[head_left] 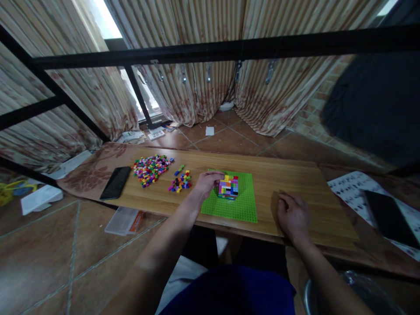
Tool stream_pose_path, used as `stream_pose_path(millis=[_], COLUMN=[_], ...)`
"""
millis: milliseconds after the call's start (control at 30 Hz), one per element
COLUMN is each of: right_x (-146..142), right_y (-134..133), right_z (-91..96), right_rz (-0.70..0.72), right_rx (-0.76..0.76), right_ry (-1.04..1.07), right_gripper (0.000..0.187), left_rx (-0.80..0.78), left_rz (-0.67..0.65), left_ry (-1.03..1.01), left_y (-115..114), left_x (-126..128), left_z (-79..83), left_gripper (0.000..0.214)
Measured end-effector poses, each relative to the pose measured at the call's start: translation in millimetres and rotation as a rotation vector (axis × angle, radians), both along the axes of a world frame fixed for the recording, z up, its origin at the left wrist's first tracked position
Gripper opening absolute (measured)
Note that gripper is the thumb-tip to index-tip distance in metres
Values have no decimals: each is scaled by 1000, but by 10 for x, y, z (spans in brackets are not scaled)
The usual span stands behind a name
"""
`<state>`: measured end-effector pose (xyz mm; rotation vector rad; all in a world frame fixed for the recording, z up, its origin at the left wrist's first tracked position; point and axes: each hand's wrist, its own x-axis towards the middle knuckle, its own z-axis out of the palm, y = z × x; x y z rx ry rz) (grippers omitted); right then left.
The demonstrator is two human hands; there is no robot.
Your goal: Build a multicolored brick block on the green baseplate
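A block of multicoloured toy bricks stands on a green studded baseplate near the front of the wooden board. My left hand reaches in from the left, thumb and fingers pinched at the block's far left corner beside yellow bricks. It closes on a small toy brick there; whether that brick is loose or part of the block cannot be told. To the right of the baseplate my right hand rests on the board, fingers curled in, with nothing visible in them.
A large pile of loose toy bricks and a smaller pile lie left of the baseplate. A black phone lies at the left; another dark device rests on a printed sheet at right. A black metal rail crosses beyond.
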<state>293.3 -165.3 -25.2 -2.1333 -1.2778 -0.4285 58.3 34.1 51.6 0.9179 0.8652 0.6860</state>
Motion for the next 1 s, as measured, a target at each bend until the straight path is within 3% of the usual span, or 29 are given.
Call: stream_pose_path(millis=[467, 600, 767, 1000], right_x=[0, 24, 42, 53], right_y=[4, 9, 7, -16], right_z=[-16, -37, -55, -48], right_rz=[-13, 4, 15, 19], right_rx=[-9, -13, -13, -33], right_ry=[-8, 4, 5, -25], right_gripper=[32, 34, 36, 40], left_rx=[-5, -6, 31, 155], left_rz=[20, 3, 138, 306], left_ry=[20, -14, -60, 77], left_y=[-6, -42, -129, -294], left_x=[35, -12, -237, -841], left_z=[-7, 7, 24, -78], left_gripper=[14, 25, 38, 34])
